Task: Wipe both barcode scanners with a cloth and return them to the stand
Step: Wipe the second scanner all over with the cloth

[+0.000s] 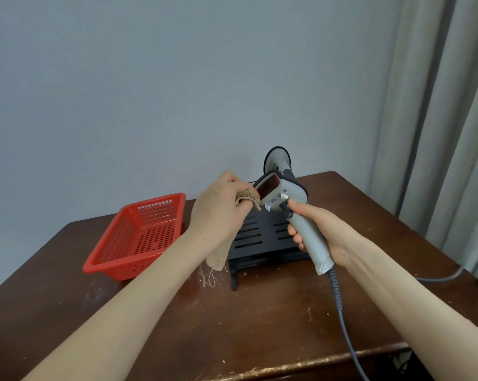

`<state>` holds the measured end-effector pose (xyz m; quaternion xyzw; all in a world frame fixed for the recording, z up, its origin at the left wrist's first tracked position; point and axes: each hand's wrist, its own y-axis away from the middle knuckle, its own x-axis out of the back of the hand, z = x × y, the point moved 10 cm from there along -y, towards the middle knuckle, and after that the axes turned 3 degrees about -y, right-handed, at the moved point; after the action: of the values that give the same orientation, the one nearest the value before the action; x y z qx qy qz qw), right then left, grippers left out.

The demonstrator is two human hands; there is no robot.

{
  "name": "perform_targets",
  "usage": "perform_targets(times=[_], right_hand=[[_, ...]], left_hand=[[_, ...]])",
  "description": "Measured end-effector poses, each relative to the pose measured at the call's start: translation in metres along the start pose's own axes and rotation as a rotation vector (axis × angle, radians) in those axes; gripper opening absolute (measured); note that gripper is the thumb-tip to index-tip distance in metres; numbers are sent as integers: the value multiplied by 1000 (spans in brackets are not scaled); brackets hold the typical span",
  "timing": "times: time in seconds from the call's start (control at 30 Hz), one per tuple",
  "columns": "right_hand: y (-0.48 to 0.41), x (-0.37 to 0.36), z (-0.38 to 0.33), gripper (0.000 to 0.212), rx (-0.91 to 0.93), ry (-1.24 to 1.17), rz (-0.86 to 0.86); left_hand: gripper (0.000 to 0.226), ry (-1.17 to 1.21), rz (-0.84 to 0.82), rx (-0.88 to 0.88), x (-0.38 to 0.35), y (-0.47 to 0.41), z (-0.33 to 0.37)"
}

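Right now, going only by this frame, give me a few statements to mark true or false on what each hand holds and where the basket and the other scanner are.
1. The right hand grips the grey scanner by its handle. True.
2. The cloth lies in the red basket. False: the left hand holds it, with one end wrapped over a finger at the scanner's red window.
3. A second scanner stands behind the held one. True.
4. The red basket sits to the right of the black stand. False: it sits to its left.
5. The held scanner has no cable. False: a grey cable runs from the base of its handle.
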<state>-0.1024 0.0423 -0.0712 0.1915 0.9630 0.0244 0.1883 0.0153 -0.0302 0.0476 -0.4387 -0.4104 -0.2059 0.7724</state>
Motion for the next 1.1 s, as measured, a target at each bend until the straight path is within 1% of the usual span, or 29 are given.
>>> perform_targets(times=[0.07,0.1,0.17,0.23,0.33,0.4,0.43,0.47,0.53,0.57,0.6,0.67,0.77,0.87,0.93,1.0,1.03,1.1], right_hand=[[0,2,-1,33,-14,-37,7],[1,3,-2,33,-18,-49,10],[1,4,-4,33,-18,-46,12],[1,5,-3,32,-15,-41,11],[1,0,0,32,-17,-41,2],[1,-2,2,32,-23,-42,-3],[1,-2,2,32,-27,-41,-1],[2,-1,2,32,-30,-41,0],[3,2,2,33,-29,-42,3],[3,4,1,33,-28,-40,7],[3,5,1,33,-28,-37,11],[3,5,1,33,-29,-29,11],[1,4,2,32,-33,-20,11],[2,3,3,31,-32,-7,16],[2,4,4,31,-32,-18,18],[2,4,5,32,-35,-27,15],[2,3,5,33,-38,-28,13],[2,0,7,34,-54,-44,4]], left_hand=[[26,175,10,53,4,3,-6],[27,219,57,77,9,5,-10],[26,230,183,91,20,8,-16],[24,171,267,43,26,8,-12],[17,-56,327,-116,26,10,9],[15,-183,320,-176,19,11,17],[15,-188,285,-178,14,10,18],[15,-142,231,-154,10,8,15],[21,77,126,-47,6,1,3],[25,161,123,-5,8,0,-2],[26,195,152,10,12,-1,-5],[22,152,198,-35,16,0,-1],[18,-82,225,-200,12,7,17],[11,-223,245,-285,11,10,21],[9,-226,296,-241,18,10,15],[10,-128,364,-139,28,9,8],[11,-83,387,-120,30,9,10],[12,-71,399,-153,27,9,22]])
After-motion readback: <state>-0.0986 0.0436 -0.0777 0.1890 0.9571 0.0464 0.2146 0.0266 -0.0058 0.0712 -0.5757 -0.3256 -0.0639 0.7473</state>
